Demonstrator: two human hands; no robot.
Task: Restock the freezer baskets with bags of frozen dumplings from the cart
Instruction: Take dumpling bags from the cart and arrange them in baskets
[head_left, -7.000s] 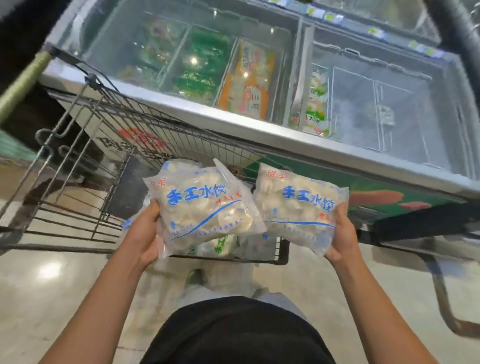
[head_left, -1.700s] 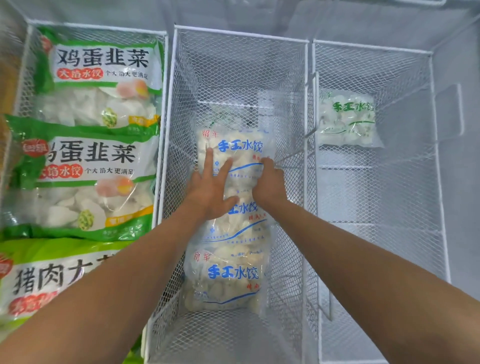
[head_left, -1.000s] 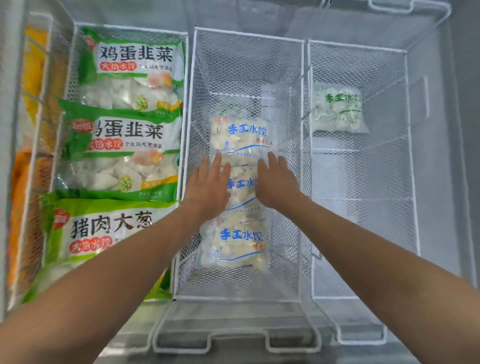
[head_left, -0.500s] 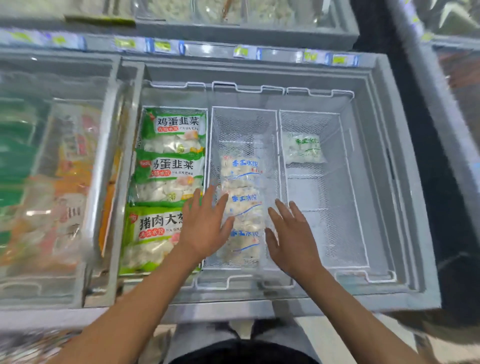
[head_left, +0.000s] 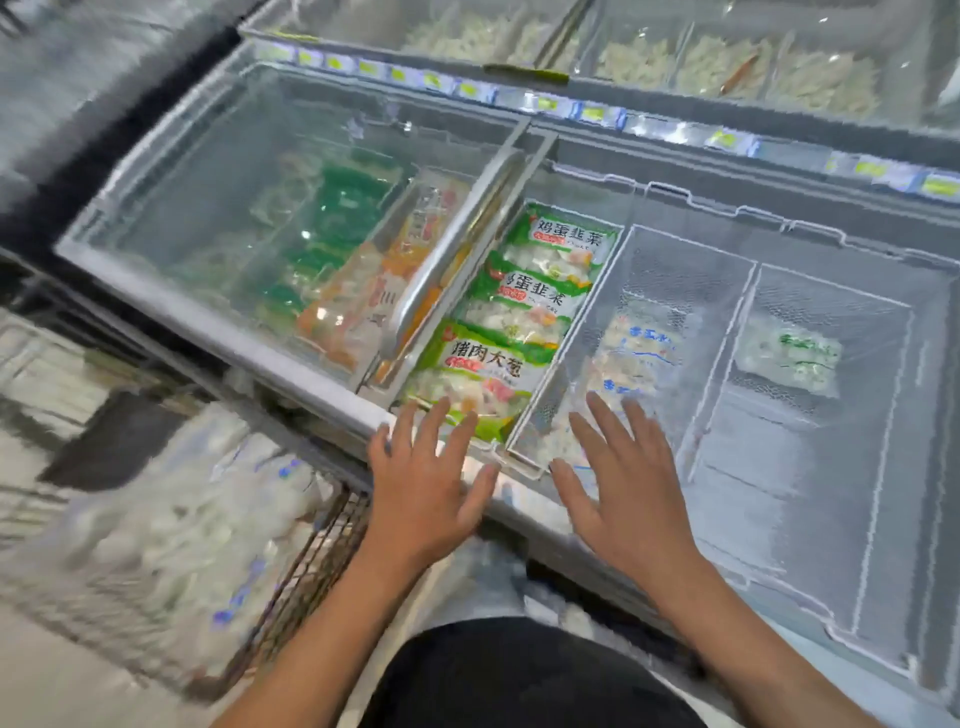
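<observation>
Both hands are empty, palms down and fingers spread, held over the near rim of the chest freezer (head_left: 291, 364). The left hand (head_left: 423, 486) sits above the rim just in front of the basket of green-labelled bags (head_left: 511, 332), its fingertips reaching the edge of the nearest green bag. The right hand (head_left: 621, 491) hovers over the near end of the middle wire basket (head_left: 613, 291), its fingers overlapping the closest of the blue-printed dumpling bags (head_left: 631, 358) that lie in a row along that basket's floor; whether the fingers touch the bag or the mesh cannot be told, as the picture is smeared by motion. Those blue-printed bags lie ahead of and partly under the right hand, and to the right of the left hand. Farther right, well apart from both hands, a single green-printed bag (head_left: 789, 358) rests at the far end of the right wire basket (head_left: 883, 467). At lower left, beside the left forearm and outside the freezer, the wire cart (head_left: 317, 551) holds a blurred heap of pale dumpling bags in the cart (head_left: 176, 525). The freezer's left half is covered by a sliding glass lid (head_left: 260, 208), with green and orange packets dimly seen beneath it.
</observation>
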